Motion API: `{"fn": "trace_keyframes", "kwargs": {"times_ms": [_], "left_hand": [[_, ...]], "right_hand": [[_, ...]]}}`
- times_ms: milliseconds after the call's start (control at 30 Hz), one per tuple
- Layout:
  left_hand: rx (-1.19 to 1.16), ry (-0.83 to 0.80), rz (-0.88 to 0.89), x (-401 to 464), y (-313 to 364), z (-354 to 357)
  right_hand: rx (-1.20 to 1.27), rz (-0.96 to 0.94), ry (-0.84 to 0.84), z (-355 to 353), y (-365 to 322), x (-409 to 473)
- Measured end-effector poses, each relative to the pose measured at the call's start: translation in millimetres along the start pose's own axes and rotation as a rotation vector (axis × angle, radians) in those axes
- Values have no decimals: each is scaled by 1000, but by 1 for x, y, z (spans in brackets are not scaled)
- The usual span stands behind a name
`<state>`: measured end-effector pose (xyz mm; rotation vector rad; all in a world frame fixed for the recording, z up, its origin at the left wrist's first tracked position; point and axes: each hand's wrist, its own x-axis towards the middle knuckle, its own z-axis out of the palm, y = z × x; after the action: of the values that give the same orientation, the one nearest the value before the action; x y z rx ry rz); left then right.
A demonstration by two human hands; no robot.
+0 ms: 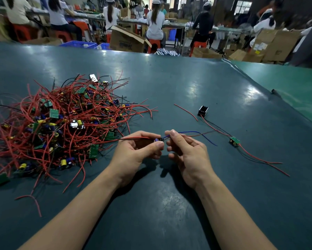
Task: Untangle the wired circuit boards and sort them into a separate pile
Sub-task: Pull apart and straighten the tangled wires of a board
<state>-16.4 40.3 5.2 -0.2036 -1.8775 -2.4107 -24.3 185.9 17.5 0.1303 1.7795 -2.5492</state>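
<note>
A big tangled heap (61, 123) of small green circuit boards with red and black wires lies on the left of the dark table. My left hand (137, 156) pinches a small circuit board (158, 140) just right of the heap; its red and black wires trail left towards the heap. My right hand (185, 152) pinches the blue and red wires (196, 133) that leave that board to the right. Two separated boards lie to the right: a green board (234, 141) with red and black wires, and a black boxy part (203, 110) further back.
The dark teal table mat (169, 204) ends at a raised seam (250, 76) on the right, with a lighter green surface beyond. A loose red wire (185, 111) lies near the black part. Behind the table's far edge are cardboard boxes, blue crates and seated people.
</note>
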Motion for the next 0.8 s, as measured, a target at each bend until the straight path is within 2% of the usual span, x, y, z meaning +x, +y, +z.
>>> {"fn": "trace_keyframes", "kwargs": {"times_ms": [100, 267, 400, 500, 567, 633, 733, 800], "left_hand": [[-32, 16, -11, 0, 2, 0], [-120, 54, -13, 2, 5, -1], [-99, 29, -10, 1, 5, -1], [-108, 51, 15, 0, 5, -1], [-174, 121, 30, 3, 6, 0], [-229, 150, 29, 3, 8, -1], [-141, 42, -3, 1, 8, -2], [-27, -25, -18, -1, 6, -1]], "right_hand": [[43, -60, 66, 2, 0, 3], [134, -184, 313, -10, -8, 12], [206, -203, 443, -18, -10, 15], [356, -174, 489, -23, -15, 18], [373, -100, 410, -26, -18, 17], [195, -1, 153, -19, -13, 10], [-130, 33, -295, 0, 2, -6], [-195, -37, -357, 4, 8, -11]]}}
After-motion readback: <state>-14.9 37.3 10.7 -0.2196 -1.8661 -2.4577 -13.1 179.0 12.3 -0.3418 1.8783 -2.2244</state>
